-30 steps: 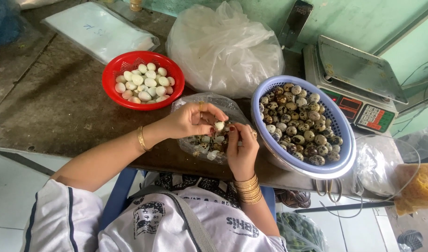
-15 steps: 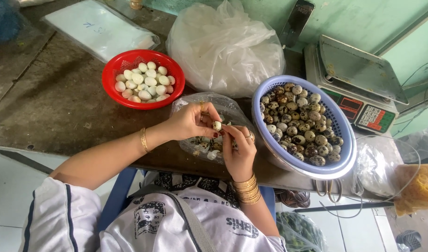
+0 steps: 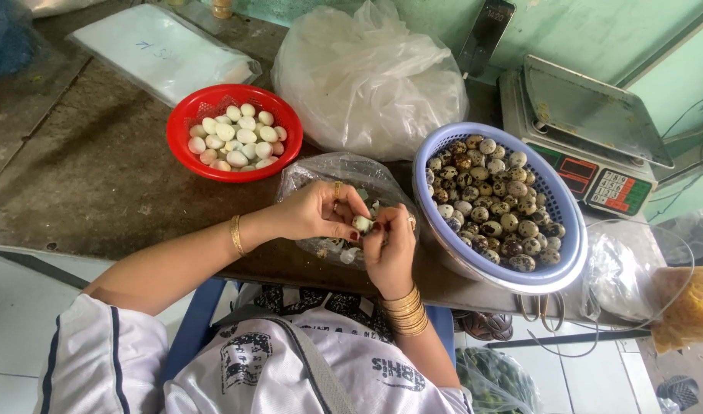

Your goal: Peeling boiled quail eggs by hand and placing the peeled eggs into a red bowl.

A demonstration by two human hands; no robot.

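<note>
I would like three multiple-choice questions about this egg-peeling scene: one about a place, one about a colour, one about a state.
1. Where is the red bowl?
A. left of the lavender basket
B. on the scale
C. on the floor

2. What colour are the eggs in the red bowl?
A. speckled brown
B. white
C. yellow

3. How is the small egg held?
A. lying loose on the table
B. by one hand
C. between left hand and right hand

Answers: 1 A, it sits far left of the basket. 2 B, all look pale. 3 C, fingers of both hands meet on it.
</note>
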